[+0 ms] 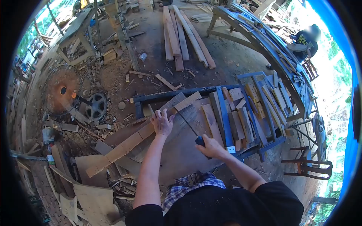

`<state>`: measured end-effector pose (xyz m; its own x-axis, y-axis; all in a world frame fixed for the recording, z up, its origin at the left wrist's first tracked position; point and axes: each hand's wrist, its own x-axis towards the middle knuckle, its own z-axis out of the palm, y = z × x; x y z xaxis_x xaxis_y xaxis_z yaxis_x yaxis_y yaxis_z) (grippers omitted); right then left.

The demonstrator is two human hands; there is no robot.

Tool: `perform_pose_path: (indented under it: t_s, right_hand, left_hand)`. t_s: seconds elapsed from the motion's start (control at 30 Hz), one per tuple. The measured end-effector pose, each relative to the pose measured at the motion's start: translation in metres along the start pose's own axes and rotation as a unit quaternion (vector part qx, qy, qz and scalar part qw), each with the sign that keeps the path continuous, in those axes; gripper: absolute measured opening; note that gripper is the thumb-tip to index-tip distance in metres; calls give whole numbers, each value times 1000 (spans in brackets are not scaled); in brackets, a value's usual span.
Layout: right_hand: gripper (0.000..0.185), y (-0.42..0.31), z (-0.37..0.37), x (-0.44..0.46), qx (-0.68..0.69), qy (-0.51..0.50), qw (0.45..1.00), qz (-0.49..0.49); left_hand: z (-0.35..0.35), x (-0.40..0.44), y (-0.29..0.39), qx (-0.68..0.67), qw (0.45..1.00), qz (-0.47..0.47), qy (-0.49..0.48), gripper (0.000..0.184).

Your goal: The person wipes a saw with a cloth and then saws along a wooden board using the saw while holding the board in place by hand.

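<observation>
A long wooden plank [141,133] lies slantwise across the low bench, with several lines across its face. My left hand [162,122] grips the plank near its upper part, the fingers bent over it. In my right hand [213,147] is the dark blue handle of a handsaw [188,125]. Its thin blade, seen nearly edge-on, reaches up to the plank's edge, to the right of my left hand. How deep the blade sits in the wood I cannot tell. A wider board [181,116] lies beneath the plank.
Several cut wood pieces [247,124] lie over a dark frame at the right. Long boards [175,34] rest on the ground ahead. A fan [63,90] stands at the left amid scraps. A wooden chair [309,167] is at the right; another person [303,43] is beyond the long table [260,49].
</observation>
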<state>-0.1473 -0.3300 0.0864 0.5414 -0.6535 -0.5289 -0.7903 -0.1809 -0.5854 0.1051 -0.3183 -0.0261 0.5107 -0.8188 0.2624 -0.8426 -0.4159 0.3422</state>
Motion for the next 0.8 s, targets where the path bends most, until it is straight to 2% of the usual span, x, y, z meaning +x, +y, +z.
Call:
perform_pose_path:
  t_s: [0.07,0.17,0.3,0.4,0.53,0.6,0.63,0.7,0.73,0.8]
  right_hand:
    - [46,-12,-27,-5,-117,42,992,-21]
    - [44,-23,-45,-9,-138,113,982,-57]
    - [43,-41,-51,-26,-121,99,987,-43]
    - [41,-37,-38,-32,-132,134,981,-56]
    - [41,-41,-29,-46,-121,135,983,-40]
    - [41,-41,-27,-52,-127,150,980,-41]
    - [41,-42,-28,-56,-127,153,979,-43]
    - [41,-43,-33,-63,-134,151,978,-48]
    - [41,-43,-35,-65,-134,154,978,-48]
    - [42,-42,-38,-69,-143,154,976,-55]
  left_hand:
    - [-4,5,-1,-11,1000,-3,-8,48]
    - [-11,12,0,-23,998,-22,-45,48]
    - [-24,18,4,-4,995,-19,-96,45]
    - [-24,14,10,-10,998,-7,-68,43]
    - [-15,8,10,-38,996,-12,-81,41]
    - [-16,3,9,-13,997,54,-44,38]
    - [-18,2,7,-12,998,56,-41,38]
    - [-25,1,4,-31,987,93,-126,38]
    - [-27,2,2,-33,987,95,-124,38]
    - [-36,5,2,-96,971,103,-193,40]
